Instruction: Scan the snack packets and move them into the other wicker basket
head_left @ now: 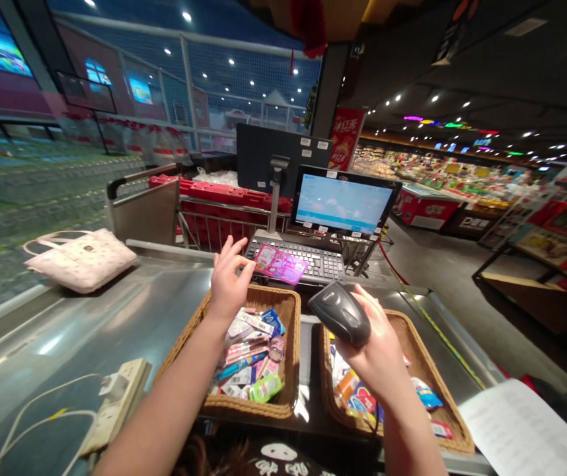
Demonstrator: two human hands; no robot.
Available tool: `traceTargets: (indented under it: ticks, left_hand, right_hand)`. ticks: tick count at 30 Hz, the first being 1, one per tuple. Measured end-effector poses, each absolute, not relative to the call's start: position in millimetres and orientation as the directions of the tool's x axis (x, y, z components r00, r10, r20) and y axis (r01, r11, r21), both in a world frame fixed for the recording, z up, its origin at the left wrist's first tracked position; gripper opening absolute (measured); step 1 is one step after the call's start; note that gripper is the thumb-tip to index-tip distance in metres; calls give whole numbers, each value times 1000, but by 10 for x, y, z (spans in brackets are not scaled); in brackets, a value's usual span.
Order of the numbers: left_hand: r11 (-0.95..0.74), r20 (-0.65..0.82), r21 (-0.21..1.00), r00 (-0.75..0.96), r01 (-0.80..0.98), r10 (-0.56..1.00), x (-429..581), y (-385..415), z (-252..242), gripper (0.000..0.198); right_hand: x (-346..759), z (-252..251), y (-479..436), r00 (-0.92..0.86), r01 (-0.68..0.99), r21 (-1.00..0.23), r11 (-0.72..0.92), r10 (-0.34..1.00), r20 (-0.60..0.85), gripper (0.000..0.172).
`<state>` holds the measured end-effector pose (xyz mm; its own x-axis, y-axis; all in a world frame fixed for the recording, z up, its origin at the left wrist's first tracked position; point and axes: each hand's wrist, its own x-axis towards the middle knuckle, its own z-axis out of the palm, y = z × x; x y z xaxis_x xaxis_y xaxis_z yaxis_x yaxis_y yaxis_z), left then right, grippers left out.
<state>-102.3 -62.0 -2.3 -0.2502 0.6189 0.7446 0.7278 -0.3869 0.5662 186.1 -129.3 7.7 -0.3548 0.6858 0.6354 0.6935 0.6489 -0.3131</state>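
My left hand [228,277] pinches a flat pink packet [279,264] by its edge and holds it up above the left wicker basket [291,311], in front of the keyboard [316,261]. My right hand [380,350] grips a dark grey barcode scanner [340,311] over the right wicker basket [425,360], its head turned toward the pink packet. Both baskets hold several small packaged goods.
A lit till screen [343,201] and a dark monitor back [276,155] stand behind the keyboard. A pale handbag [82,261] lies on the steel counter [115,311] at left. A power strip [117,400] with white cable sits near left. Printed paper [521,430] lies at right.
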Motion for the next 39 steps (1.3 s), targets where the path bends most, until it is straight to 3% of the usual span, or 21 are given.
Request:
traceTargets:
  ticks: [25, 31, 39]
  left_hand:
    - [-301, 687, 600, -285, 741, 668, -1511, -753, -313, 23]
    - [-219, 584, 619, -256, 754, 770, -1672, -804, -523, 23]
    - [-180, 377, 597, -75, 782, 923, -1746, -856, -892, 24]
  right_hand:
    - [1564, 43, -1356, -355, 658, -360, 662, 693, 627, 45]
    - [1515, -38, -1341, -350, 655, -385, 650, 712, 609, 52]
    - [1418, -72, -1347, -355, 651, -407, 641, 731, 583, 44]
